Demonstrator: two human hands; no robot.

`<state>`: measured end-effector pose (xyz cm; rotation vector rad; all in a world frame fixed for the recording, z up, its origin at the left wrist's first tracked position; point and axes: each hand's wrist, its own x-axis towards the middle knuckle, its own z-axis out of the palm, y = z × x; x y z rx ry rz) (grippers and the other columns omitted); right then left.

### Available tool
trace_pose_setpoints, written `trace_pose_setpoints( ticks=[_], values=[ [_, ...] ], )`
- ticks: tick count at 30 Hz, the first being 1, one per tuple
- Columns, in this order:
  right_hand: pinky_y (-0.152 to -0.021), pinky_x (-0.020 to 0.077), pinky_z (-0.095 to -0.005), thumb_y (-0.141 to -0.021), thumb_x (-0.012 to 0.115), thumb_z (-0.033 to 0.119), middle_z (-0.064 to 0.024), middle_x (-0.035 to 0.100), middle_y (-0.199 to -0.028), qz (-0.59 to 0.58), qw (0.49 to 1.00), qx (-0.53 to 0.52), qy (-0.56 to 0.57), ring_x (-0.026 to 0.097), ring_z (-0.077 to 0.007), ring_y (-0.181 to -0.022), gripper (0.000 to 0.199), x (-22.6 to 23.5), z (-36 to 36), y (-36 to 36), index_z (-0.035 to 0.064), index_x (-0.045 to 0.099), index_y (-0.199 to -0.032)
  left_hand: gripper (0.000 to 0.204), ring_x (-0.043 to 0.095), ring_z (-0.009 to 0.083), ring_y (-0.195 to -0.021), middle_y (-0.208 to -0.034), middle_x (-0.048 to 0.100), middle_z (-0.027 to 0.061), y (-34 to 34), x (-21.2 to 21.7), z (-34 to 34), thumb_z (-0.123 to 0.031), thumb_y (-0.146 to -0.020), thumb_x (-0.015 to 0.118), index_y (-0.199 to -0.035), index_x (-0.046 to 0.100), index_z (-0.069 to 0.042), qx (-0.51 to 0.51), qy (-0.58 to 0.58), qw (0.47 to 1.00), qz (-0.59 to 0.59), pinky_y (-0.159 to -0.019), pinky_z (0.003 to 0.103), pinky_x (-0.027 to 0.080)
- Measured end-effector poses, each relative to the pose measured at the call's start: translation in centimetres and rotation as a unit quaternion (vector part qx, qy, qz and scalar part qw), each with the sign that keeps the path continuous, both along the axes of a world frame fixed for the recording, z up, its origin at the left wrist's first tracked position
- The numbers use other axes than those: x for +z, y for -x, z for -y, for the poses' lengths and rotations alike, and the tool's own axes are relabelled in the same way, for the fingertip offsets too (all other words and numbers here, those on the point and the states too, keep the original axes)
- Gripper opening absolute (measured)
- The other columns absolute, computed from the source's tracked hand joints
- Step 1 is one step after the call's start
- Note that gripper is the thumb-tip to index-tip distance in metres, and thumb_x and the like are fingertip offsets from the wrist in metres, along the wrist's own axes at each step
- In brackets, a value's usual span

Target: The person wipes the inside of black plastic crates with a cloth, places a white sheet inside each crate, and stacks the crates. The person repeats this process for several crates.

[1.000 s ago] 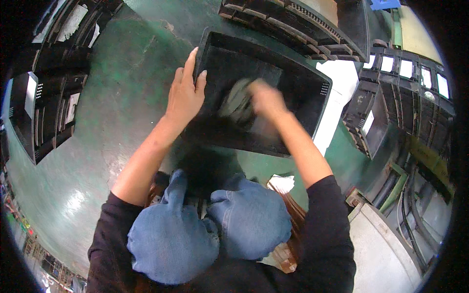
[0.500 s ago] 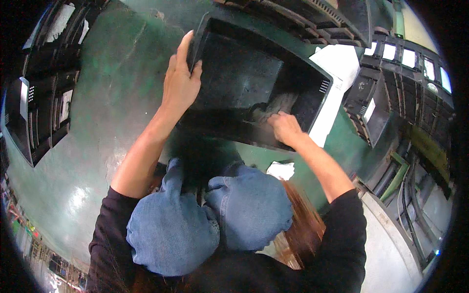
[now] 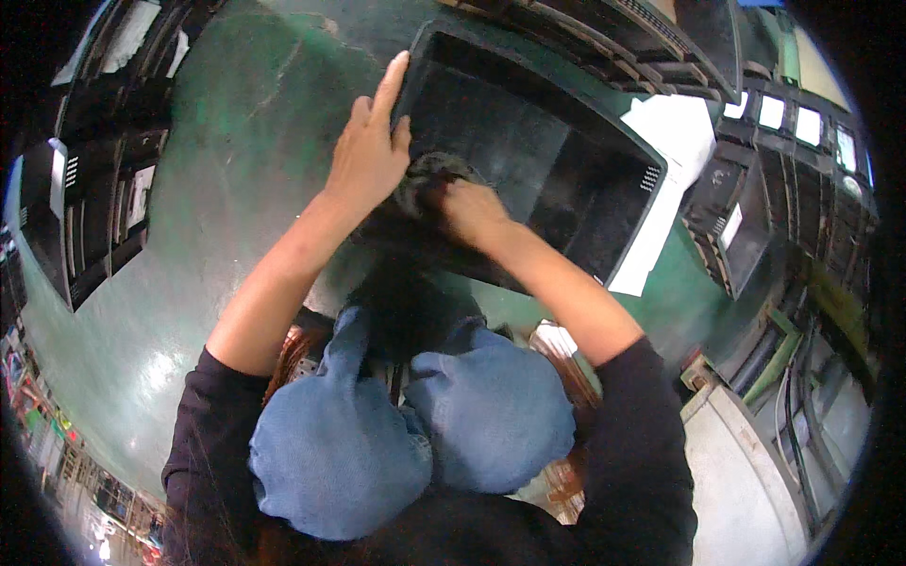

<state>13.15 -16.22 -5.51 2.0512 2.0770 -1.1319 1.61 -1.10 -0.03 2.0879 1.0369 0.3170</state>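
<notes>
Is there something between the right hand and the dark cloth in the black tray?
Nothing visible does. The right hand already presses on the dark cloth at the near inner wall of the black tray. The left hand grips the tray's rim beside it.

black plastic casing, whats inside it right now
Inside the black plastic casing: the right hand pressing a grey rag by the near wall; bare dark panels elsewhere. Beneath rag and hand is hidden.
</notes>
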Motion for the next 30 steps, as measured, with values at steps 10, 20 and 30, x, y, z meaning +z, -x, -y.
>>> trace_pose_setpoints(
  ticks=[10,20,30],
  values=[
    [-0.081,0.0486,-0.0484,-0.075,0.053,0.003,-0.023,0.061,-0.096,0.11,0.98,-0.165,0.034,0.059,-0.0377,-0.093,0.025,0.3,9.8,-9.2,-0.0028,0.054,-0.099,0.072,0.056,0.0385,-0.081,-0.096,0.05,0.0196,-0.5,-1.1,1.1,-0.006,-0.089,0.052,-0.147,0.017,-0.03,-0.016,-0.037,0.998,0.054,-0.075,0.046,0.046],
    [-0.064,0.0519,-0.0417,-0.072,0.06,0.015,-0.0148,0.062,-0.076,0.016,0.962,0.087,-0.259,0.063,-0.0309,-0.074,0.009,-1.6,3.2,-5.1,0.0081,0.059,-0.079,0.072,0.056,0.0392,-0.09,-0.1,0.052,0.0211,-0.6,-0.6,0.9,-0.006,-0.089,0.052,-0.148,0.018,-0.029,-0.006,0.003,1.0,0.019,-0.082,0.047,0.045],
    [-0.074,0.052,-0.038,-0.08,0.055,0.014,-0.0105,0.059,-0.099,0.171,0.902,-0.175,-0.356,0.06,-0.0278,-0.091,0.025,-2.7,-3.0,-6.3,0.0053,0.06,-0.103,0.072,0.057,0.0406,-0.09,-0.1,0.054,0.0229,-0.9,-0.8,0.4,-0.003,-0.088,0.051,-0.147,0.018,-0.026,-0.023,-0.018,0.999,0.039,-0.08,0.048,0.045]
  ],
)
